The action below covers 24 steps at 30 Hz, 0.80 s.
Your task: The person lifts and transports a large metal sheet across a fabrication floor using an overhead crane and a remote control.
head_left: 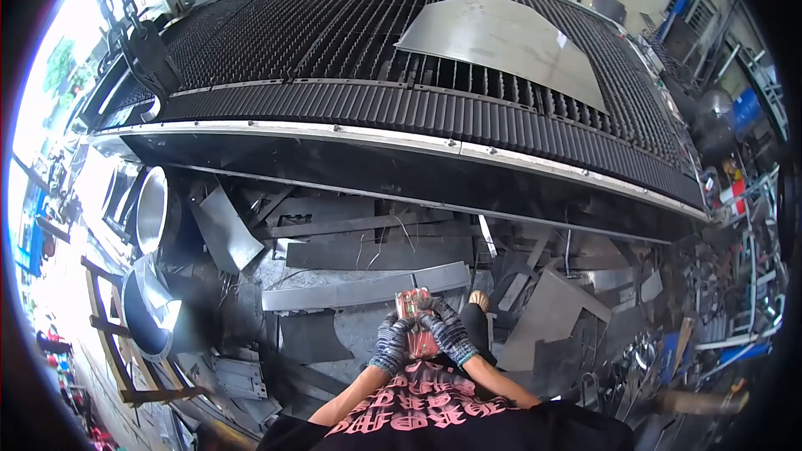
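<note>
A red handheld remote control (pixel 423 342) with a short dark antenna-like stub is held close in front of my body. My left hand (pixel 392 341), in a grey knitted work glove, is closed around its left side. On the other side my right hand (pixel 445 327), gloved the same way, is wrapped round it with the thumb over its front. Both hands hide part of the remote. Below them is my dark shirt with pink lettering (pixel 434 409).
A wide slatted cutting bed (pixel 284 42) stands ahead, bearing a large cut metal sheet (pixel 510 38). At the left a crane hook (pixel 154 75) hangs on a chain (pixel 113 0). Metal offcuts (pixel 359 284) cover the floor; rolled metal rings (pixel 152 210) and a wooden frame (pixel 113 326) are left.
</note>
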Each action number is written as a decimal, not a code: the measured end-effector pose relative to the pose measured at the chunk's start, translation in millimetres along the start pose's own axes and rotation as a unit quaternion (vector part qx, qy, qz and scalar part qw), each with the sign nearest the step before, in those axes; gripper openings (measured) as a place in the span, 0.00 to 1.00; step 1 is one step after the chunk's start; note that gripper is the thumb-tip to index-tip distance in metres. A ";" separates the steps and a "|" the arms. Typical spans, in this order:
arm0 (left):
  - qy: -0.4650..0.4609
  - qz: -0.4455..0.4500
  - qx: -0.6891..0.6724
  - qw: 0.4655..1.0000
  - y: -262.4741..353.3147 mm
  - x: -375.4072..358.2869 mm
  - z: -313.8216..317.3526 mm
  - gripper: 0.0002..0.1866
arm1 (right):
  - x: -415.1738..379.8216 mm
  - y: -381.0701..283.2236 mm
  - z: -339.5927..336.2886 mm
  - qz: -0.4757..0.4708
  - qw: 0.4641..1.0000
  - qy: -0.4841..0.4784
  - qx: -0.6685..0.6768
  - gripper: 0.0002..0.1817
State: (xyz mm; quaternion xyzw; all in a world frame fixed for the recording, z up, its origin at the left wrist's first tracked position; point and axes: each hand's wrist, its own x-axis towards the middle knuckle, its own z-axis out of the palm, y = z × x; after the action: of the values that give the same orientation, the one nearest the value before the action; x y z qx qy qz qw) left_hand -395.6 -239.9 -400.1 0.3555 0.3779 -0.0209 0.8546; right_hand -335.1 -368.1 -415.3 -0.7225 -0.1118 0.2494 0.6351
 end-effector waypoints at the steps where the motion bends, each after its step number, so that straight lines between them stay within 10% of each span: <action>1: 0.005 0.004 -0.004 1.000 -7.6 8.3 6.9 0.16 | 4.1 5.3 -12.0 0.004 1.000 -0.002 0.025 0.16; 24: -0.065 0.098 0.187 0.975 -124.4 129.6 287.8 0.24 | 74.0 8.9 -333.9 -0.104 0.988 0.096 -0.068 0.12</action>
State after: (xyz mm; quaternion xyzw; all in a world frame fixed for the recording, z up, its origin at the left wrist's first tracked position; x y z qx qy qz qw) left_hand -159.3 -482.0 -426.5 0.5420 0.2740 -0.0301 0.7939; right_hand -105.7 -622.0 -417.1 -0.7690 -0.1415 0.1037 0.6147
